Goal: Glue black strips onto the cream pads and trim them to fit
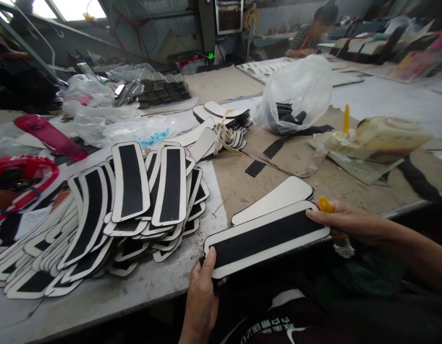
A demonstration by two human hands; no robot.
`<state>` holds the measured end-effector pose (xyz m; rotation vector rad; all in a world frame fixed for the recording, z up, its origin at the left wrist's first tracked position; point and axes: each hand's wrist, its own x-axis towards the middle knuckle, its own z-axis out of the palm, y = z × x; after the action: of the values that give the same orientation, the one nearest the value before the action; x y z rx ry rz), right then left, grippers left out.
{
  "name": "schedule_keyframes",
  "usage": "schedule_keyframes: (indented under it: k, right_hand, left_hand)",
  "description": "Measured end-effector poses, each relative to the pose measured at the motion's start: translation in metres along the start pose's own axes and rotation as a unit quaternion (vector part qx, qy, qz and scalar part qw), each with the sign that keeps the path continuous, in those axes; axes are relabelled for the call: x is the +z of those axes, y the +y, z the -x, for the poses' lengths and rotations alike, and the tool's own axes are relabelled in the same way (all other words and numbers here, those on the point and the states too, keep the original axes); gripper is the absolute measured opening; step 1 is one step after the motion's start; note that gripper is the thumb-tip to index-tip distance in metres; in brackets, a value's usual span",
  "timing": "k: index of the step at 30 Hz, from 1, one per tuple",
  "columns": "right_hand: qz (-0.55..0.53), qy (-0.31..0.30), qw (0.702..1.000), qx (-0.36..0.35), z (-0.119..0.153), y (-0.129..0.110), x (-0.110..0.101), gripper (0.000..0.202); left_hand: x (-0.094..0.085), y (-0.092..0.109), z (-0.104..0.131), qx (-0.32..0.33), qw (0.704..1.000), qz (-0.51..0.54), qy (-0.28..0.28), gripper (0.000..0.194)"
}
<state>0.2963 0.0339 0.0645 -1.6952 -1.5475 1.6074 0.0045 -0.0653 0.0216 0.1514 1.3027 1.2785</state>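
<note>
Black strip (257, 240); cream border (273, 258)

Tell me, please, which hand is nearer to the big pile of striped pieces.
The left hand, to the right of the pile, gripping one end of the held piece; the right hand is farther away, at the other end.

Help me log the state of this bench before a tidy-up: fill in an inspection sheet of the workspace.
Surface: pale table, dusty and marked; brown sheet over part, stained.
Job's things: black-centred panel in both hands; pale panel behind it; overlapping pile to the left.
Clutter: clear bag of dark pieces; stained container; red strap.
Hands: left grips one end, right the other, with a yellow-handled tool.
Cables: nothing seen on the table; red lines behind, too blurred to identify.
Surroundings: another person at the far side.
</note>
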Motion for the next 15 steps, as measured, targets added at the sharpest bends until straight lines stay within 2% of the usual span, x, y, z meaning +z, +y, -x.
schedule_keyframes:
  k: [3,5,11,15]
  right_hand:
    - [-0.009,-0.044,0.999,-0.003,0.003,-0.011,0.005,0.041]
    - [-0.003,-0.039,0.999,-0.007,0.003,-0.013,0.006,0.04]
    - [-0.064,-0.051,0.997,-0.002,-0.009,-0.002,0.007,0.04]
    - [0.018,-0.046,0.999,-0.015,-0.013,-0.006,0.011,0.041]
  left_hand:
    - [-0.002,-0.001,-0.005,0.037,0.998,-0.041,0.006,0.029]
    - [-0.002,0.003,-0.005,0.042,0.998,-0.052,0.011,0.028]
    - [0.001,0.014,-0.003,0.036,0.999,-0.003,0.021,0.031]
    - [-0.005,0.01,-0.008,0.099,0.99,-0.091,0.035,0.033]
